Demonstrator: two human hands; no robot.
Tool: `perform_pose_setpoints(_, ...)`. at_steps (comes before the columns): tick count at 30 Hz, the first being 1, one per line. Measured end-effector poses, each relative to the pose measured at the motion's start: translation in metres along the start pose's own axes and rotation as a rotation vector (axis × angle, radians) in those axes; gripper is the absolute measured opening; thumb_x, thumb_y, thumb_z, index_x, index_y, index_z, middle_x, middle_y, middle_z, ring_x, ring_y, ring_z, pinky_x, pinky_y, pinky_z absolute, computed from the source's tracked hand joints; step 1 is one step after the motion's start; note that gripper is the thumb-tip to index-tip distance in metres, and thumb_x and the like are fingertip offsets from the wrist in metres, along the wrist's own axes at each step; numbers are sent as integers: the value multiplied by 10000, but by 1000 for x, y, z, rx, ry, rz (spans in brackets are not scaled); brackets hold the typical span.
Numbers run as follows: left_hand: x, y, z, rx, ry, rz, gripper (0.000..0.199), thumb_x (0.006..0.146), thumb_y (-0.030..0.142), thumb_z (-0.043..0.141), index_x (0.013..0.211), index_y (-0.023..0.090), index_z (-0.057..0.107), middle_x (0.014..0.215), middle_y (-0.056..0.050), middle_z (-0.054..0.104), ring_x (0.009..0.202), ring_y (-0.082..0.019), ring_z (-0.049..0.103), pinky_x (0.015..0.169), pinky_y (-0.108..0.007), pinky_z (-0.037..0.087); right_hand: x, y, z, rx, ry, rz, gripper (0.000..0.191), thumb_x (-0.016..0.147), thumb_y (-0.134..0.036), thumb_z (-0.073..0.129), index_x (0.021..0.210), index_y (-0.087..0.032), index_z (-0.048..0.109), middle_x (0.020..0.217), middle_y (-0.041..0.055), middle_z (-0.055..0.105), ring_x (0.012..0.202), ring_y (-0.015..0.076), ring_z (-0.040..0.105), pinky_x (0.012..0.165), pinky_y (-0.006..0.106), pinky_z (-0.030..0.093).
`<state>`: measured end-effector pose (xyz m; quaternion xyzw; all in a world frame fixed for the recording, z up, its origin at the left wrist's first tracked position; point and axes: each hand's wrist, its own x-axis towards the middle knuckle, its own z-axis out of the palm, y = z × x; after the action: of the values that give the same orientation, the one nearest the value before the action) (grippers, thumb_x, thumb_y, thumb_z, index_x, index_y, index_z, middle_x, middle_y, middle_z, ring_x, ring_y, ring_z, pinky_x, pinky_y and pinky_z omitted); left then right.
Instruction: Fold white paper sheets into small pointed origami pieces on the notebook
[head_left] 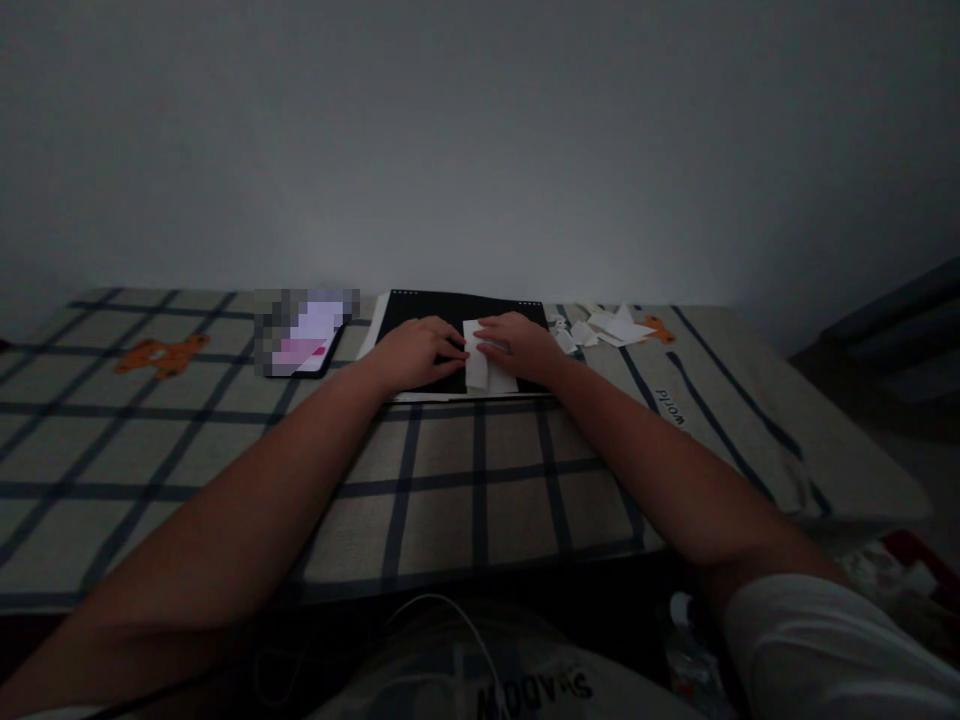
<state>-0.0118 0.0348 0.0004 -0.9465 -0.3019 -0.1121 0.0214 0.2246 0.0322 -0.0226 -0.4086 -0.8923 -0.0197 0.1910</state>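
Observation:
A folded piece of white paper lies on a black sheet or cover with punched holes along its far edge. My left hand rests on the black surface, its fingers stretched toward the paper and their tips at its left edge. From the other side, my right hand lies over the paper, with fingers spread and tips on the folded strip. Part of the paper is hidden beneath the right hand. White sheets show under the black cover's left edge.
A phone with a lit screen, partly pixelated, lies to the left. Torn white paper scraps are heaped on the right. A checked cloth covers the table, which meets a grey wall. A plastic bottle stands below the front edge.

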Motion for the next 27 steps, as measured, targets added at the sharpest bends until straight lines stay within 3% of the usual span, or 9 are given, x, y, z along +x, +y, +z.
perform_pose_setpoints(3, 0, 0, -1, -13, 0, -4, 261, 919, 335, 584, 1061, 238, 780, 1174, -55, 728, 1100, -233, 636, 957, -389, 492, 0, 5, 3, 25, -9, -8, 344, 976, -381, 515, 1162, -196, 737, 1285, 92, 675, 1203, 249, 578, 1015, 391, 439)
perform_pose_setpoints(27, 0, 2, -2, -23, -15, -27, 265, 911, 332, 589, 1064, 229, 779, 1192, -56, 716, 1105, -220, 640, 969, -363, 492, 1, -2, -5, 37, -109, 75, 353, 984, -409, 502, 1231, -249, 698, 1387, 62, 613, 1250, 257, 563, 1016, 421, 444)
